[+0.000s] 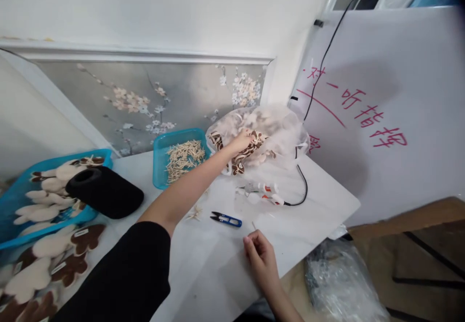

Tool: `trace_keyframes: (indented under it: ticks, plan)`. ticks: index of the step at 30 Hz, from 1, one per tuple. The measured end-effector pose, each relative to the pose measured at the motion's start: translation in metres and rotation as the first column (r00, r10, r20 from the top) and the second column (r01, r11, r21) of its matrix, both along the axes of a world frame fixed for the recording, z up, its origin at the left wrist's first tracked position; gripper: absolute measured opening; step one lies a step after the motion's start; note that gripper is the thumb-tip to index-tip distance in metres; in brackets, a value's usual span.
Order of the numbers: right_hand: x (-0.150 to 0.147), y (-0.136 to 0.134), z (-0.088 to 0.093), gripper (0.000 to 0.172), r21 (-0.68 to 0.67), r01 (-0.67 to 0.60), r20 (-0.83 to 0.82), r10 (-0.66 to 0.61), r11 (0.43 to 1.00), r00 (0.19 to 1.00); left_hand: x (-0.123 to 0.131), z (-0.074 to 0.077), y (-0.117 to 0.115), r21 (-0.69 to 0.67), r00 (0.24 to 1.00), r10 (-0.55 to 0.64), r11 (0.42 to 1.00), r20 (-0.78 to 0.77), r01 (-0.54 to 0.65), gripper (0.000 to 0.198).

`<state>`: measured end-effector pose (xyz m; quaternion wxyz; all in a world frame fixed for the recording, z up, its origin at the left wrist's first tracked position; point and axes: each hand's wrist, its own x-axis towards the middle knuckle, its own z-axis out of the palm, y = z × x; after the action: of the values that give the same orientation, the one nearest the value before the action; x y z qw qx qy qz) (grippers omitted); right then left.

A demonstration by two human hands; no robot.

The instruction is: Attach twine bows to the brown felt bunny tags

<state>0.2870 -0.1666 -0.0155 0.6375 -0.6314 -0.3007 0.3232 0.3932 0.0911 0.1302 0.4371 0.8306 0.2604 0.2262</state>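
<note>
My left hand (244,140) reaches across the table into a clear plastic bag (286,128). Its fingers are closed in among brown-and-cream patterned pieces (254,143); what they grip is hidden. Near the table's front edge, my right hand (260,256) is closed in a pinch, a thin pale stick (254,225) poking up from its fingertips. Blue thread snips (226,219) lie between the two hands. Loose pale sticks (195,213) rest to the left of the snips. A blue tray (159,164) beside my left forearm contains many more sticks (185,157).
A white-and-orange corded tool (272,198) lies behind the snips, its black cable looping right. At left are a black cylinder (105,192), a blue basket (105,157) of cream plush pieces, and brown-and-cream plush pieces (70,268). A whiteboard (417,84) stands right; plastic wrapping (341,278) lies below.
</note>
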Motion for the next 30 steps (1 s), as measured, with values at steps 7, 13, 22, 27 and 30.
trace_keyframes:
  ticks: [7,13,22,27,30]
  plan:
    - [0.004,0.000,0.005,0.034,-0.009,-0.034,-0.066,0.033,0.999,0.997,-0.038,-0.033,-0.004,0.376,0.916,-0.131,0.883,-0.380,0.282,0.050]
    - [0.003,-0.002,0.008,0.043,-0.035,-0.244,0.120,0.247,0.969,0.962,-0.064,-0.043,0.006,0.467,0.794,-0.060,0.781,-0.604,0.414,0.033]
    - [0.006,0.000,0.013,0.045,-0.063,-0.156,0.106,0.162,0.986,0.981,-0.048,-0.005,0.032,0.667,0.805,0.252,0.711,-0.538,0.223,0.023]
    - [0.007,0.000,0.008,0.033,-0.055,-0.136,0.034,0.138,0.989,0.990,-0.063,-0.011,0.030,0.721,0.753,0.379,0.669,-0.537,0.178,0.022]
    - [0.009,-0.002,0.009,0.025,-0.071,-0.115,-0.030,0.113,0.991,0.993,-0.081,-0.009,0.009,0.796,0.825,0.344,0.574,-0.448,0.193,0.034]
